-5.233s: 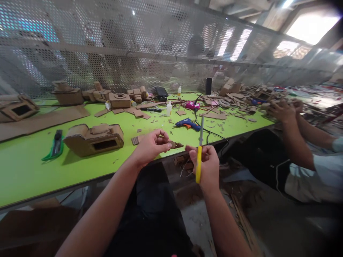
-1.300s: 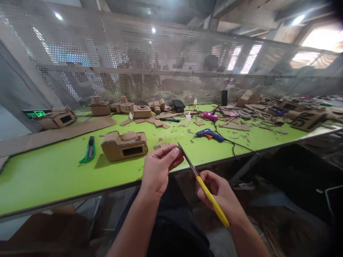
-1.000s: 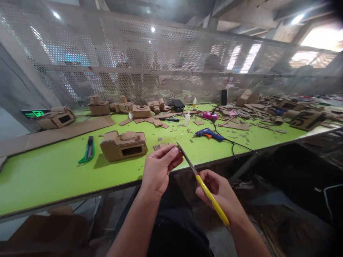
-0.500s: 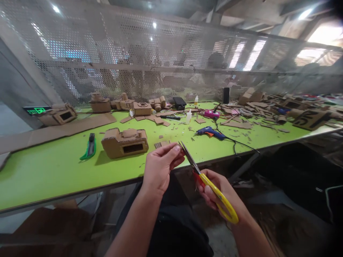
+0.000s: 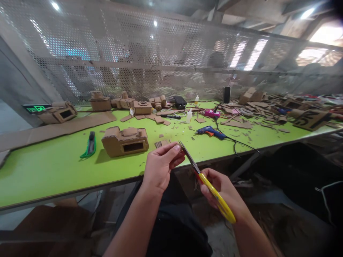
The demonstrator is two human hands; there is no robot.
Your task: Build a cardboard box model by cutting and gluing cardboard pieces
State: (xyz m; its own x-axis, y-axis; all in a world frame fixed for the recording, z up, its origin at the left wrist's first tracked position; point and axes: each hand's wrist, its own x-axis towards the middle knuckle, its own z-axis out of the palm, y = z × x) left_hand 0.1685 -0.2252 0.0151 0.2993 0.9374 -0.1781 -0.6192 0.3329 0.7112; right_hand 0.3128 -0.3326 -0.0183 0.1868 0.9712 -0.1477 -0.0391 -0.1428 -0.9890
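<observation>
My left hand [image 5: 160, 167] pinches a small cardboard piece [image 5: 181, 149] between thumb and fingertips, just in front of the green table's edge. My right hand [image 5: 221, 192] grips yellow-handled scissors [image 5: 206, 181]; their blades point up and left and meet the cardboard piece at my left fingertips. Most of the piece is hidden by my fingers. Both hands hover over my lap, below the table edge.
On the green table [image 5: 53, 167] stand a cardboard camera model [image 5: 124, 141], a green utility knife [image 5: 89, 145], a blue glue gun [image 5: 210, 132] with its cord, glue bottles and cardboard scraps. More cardboard models line the perforated metal screen [image 5: 134, 60] behind.
The scissor blades, apart half a second ago, have come together at the cardboard piece. Five seconds ago the scissors stood upright and a co-worker's hands showed at the right; those are out of view now.
</observation>
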